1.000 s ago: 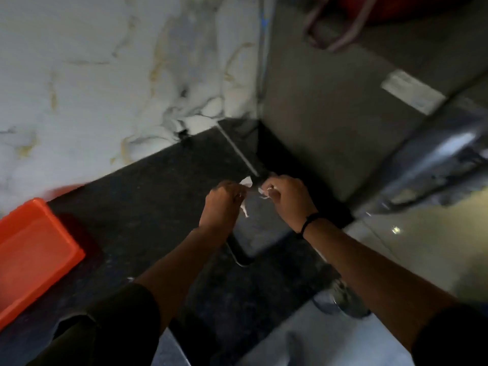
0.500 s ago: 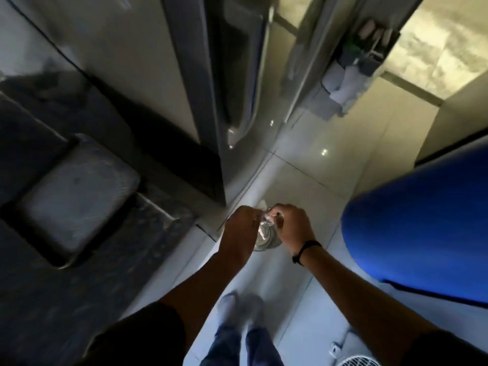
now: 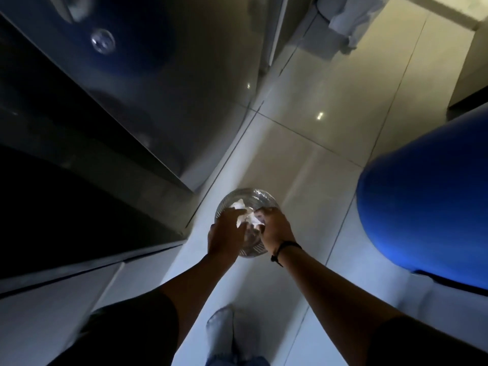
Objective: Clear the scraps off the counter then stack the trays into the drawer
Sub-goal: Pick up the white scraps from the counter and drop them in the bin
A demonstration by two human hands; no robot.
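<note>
White crumpled paper scraps [image 3: 247, 216] are pinched between my left hand [image 3: 225, 235] and my right hand [image 3: 276, 229], both held close together. Directly under the hands stands a small round bin [image 3: 245, 198] with a clear liner, on the pale tiled floor. The hands cover the near half of the bin's mouth. A bit of white scrap shows inside the bin near its far rim. No trays or drawer are in view.
A dark shiny cabinet or appliance front [image 3: 118, 101] fills the left. A large blue rounded container [image 3: 427, 207] stands at the right. My socked foot [image 3: 221, 331] is on the floor tiles [image 3: 317, 159] below the hands. Cloth hangs at the top right.
The view has swung from the dark counter with the orange tray down to the floor. Both hands carried the scraps away from the counter and now hold them over the bin.
</note>
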